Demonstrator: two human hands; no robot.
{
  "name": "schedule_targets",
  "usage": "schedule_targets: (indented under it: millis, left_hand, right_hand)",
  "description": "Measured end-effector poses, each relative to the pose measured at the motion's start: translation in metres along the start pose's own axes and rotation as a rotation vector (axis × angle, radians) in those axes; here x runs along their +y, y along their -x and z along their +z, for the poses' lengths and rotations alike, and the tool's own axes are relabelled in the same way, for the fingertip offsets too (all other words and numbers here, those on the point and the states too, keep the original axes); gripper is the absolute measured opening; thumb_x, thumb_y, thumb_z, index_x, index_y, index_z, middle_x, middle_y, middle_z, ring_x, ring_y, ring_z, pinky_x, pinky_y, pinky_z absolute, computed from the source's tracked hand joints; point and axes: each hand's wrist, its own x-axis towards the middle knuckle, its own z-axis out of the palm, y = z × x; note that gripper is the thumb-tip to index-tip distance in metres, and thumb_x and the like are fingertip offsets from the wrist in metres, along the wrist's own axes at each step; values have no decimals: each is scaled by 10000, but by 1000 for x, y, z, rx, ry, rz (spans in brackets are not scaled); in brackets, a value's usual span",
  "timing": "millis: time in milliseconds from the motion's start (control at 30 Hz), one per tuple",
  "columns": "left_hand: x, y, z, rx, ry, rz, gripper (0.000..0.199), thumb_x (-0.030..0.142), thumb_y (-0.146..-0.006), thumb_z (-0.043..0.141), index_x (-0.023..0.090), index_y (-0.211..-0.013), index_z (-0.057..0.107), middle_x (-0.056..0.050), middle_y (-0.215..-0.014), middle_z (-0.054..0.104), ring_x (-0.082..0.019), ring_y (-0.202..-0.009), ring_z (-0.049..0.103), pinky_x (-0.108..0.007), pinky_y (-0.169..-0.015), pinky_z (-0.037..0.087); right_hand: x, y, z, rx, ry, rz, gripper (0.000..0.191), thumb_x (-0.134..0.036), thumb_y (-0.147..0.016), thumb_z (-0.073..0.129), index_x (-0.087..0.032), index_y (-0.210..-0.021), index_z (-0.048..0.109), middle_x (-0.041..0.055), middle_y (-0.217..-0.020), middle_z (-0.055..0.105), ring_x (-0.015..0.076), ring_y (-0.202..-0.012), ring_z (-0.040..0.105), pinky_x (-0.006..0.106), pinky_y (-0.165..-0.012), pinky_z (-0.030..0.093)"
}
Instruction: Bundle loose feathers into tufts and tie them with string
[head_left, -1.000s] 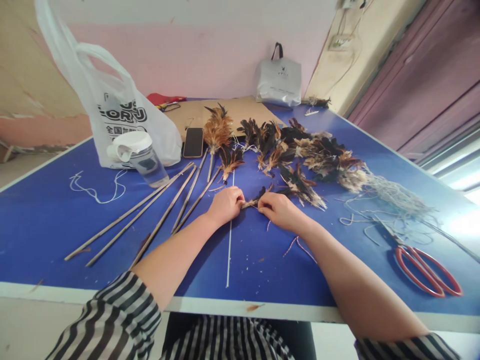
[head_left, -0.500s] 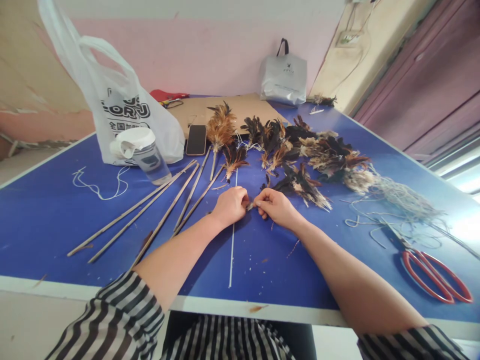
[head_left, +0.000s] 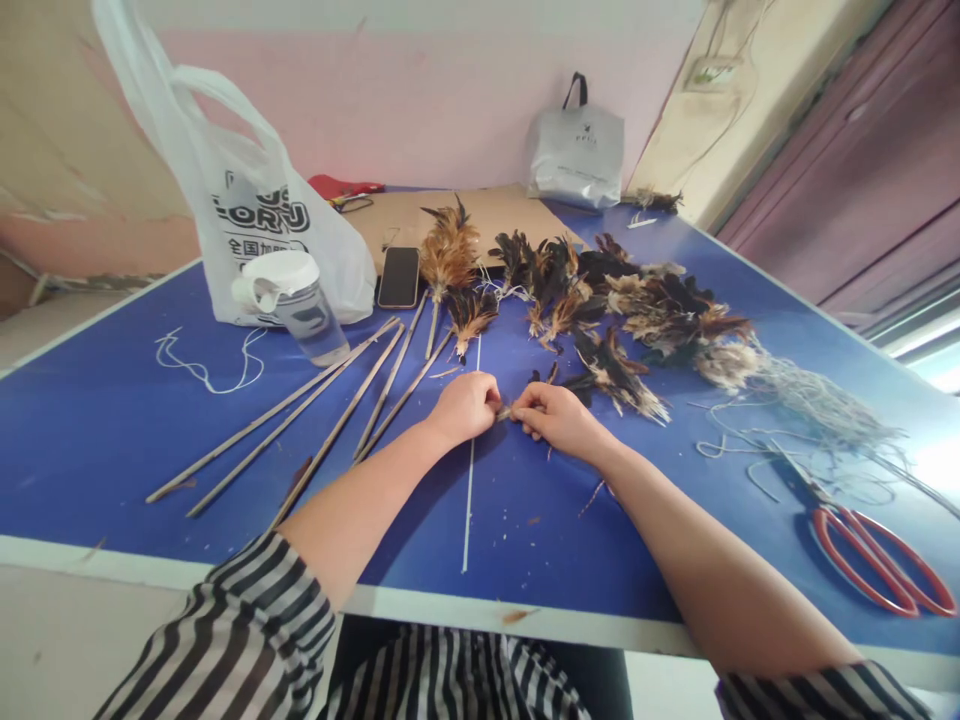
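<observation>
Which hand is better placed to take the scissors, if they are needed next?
Probably the right hand: the scissors lie on its side, nearer to it. The left hand is farther and would reach across the right arm. Both seem to pinch a small piece.

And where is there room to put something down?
There's bare table between the white string and the sticks, and between the right forearm and scissors. It's crowded beyond the right hand, where feathers and tangled string lie.

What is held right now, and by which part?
Left hand and right hand pinch a thin, pale piece, one on either side of its visible stretch; the rest is hidden.
</observation>
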Motion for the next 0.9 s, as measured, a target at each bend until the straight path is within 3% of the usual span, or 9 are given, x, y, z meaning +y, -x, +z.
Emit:
schedule_targets:
  millis: [200, 333, 433, 700, 900]
  left_hand:
    - [3, 2, -8, -27, 73, 19, 108, 213, -692, 575, 171, -778, 624, -26, -752, 654, -133, -645, 567, -239, -591, 411]
    - [11, 7, -8, -58, 31, 42, 188, 302, -678, 629, 178, -818, 617, -32, -784, 658, -158, -690, 587, -253, -608, 426]
    - [14, 9, -6, -34, -56, 35, 134, 279, -727, 583, 183, -812, 623, -42, -785, 656, -168, -711, 596, -265, -632, 433]
    - [9, 4, -6, 35, -174, -113, 118, 215, -726, 547, 175, -668, 641, -66, -685, 655, -205, -703, 613, -299, -661, 433]
    - [3, -9, -22, 229, -33, -227, 171, 290, -756, 537, 171, -721, 654, -50, -729, 674, -157, -684, 595, -257, -650, 415]
  right_hand:
    - [1, 5, -3, 22, -150, 31, 97, -206, -708, 587, -141, -777, 604, 27, -659, 656, 71, -485, 537, 196, -474, 455]
    - [4, 4, -4, 21, -166, 0, 91, -218, -695, 601, -149, -754, 604, 38, -692, 667, 88, -514, 564, 206, -469, 469]
    - [3, 4, -7, 19, -143, 1, 125, -235, -696, 597, -152, -787, 618, 36, -656, 656, 117, -559, 595, 215, -478, 477]
    - [-10, 8, -38, 436, -68, -24, 283, -324, -720, 574, -143, -928, 637, 11, -570, 615, 91, -450, 508, 216, -462, 429]
    - [-3, 6, -62, 700, -99, -37, 301, -336, -704, 567, -147, -924, 647, 7, -544, 592, 98, -437, 491, 212, -438, 393]
